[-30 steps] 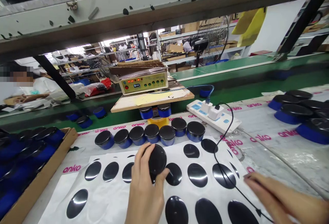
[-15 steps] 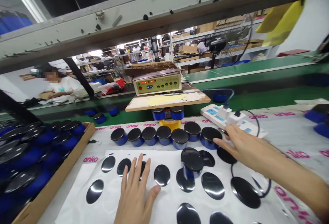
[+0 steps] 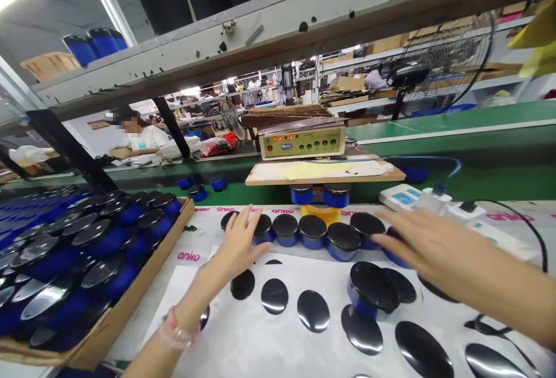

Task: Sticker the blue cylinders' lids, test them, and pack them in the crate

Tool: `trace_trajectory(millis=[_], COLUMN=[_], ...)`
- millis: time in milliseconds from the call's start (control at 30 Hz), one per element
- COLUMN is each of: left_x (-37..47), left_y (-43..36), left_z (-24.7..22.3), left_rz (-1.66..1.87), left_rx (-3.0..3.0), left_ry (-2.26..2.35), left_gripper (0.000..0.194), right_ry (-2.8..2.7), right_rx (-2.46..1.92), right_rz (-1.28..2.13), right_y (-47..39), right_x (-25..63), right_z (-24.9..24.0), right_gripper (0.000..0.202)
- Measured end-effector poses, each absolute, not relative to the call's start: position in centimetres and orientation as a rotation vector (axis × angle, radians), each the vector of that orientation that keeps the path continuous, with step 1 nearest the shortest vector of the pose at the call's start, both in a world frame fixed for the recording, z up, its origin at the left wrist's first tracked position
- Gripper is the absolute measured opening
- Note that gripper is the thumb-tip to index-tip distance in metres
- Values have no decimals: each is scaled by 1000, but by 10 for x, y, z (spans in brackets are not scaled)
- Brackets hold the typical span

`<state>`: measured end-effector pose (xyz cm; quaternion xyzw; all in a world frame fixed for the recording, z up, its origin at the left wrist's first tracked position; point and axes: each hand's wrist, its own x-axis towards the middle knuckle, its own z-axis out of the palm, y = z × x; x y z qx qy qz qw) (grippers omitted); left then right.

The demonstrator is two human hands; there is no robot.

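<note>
My left hand (image 3: 238,246) has its fingers spread over the left end of a row of blue, black-topped cylinders (image 3: 285,230). My right hand (image 3: 417,242) reaches across the row's right end, fingers stretched out, with nothing seen in its grip. One more black-topped blue cylinder (image 3: 369,288) stands by itself on a white sheet (image 3: 269,349) that bears several black discs (image 3: 313,311). Whether either hand touches the cylinders is hard to tell.
At the left is a cardboard tray (image 3: 143,279) packed with blue cylinders. Behind the row, a control box (image 3: 303,142) sits on a wooden board (image 3: 325,172). A power strip (image 3: 402,195) lies at the right. A person (image 3: 143,135) sits at the far left.
The view has turned left, so the scene sits farther right. My left hand has moved off the sheet, forward to the row. My right hand remains near the row's right end.
</note>
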<state>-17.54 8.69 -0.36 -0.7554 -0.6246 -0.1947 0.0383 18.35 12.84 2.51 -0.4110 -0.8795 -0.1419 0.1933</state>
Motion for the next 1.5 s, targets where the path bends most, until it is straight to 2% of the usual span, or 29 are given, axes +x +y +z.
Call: trace_trajectory(millis=[133,267,433,667,833,1000,1233,1500], left_x=[-169,-167,-168,-162,-162,-162,-155,-127], left_y=[111,98,85,84,81,80,85,111], left_z=[-16,-19,-16,-20,-19,-15,-14,4], left_rz=[-634,-750,-843,-851,-836,-832,-764,-473], left_rx=[-2402,-2350,-2370,-2454,-2472,-2486,-2359,-2429], left_ry=[-1883,-1902,-1918,-1962,-2012,-2012,-2005,-1985], left_gripper=[58,53,49,64,69,66,61,72], right_ry=[-2796,-2852,-2927,-2917,-2802,-2725,-2548,-2359], right_rx=[-965,-982,-974,-999,-1005,-1007,-978,-900], right_rz=[-324,-313,-132,82,261,476,386,248], right_y=[130,146,155,158,153,134,133,122], right_x=[83,49,57,59,73,80,81,112], right_z=[46,34,32,33,53,74,89,113], right_gripper=[39,39,34,36,33,31,33,29])
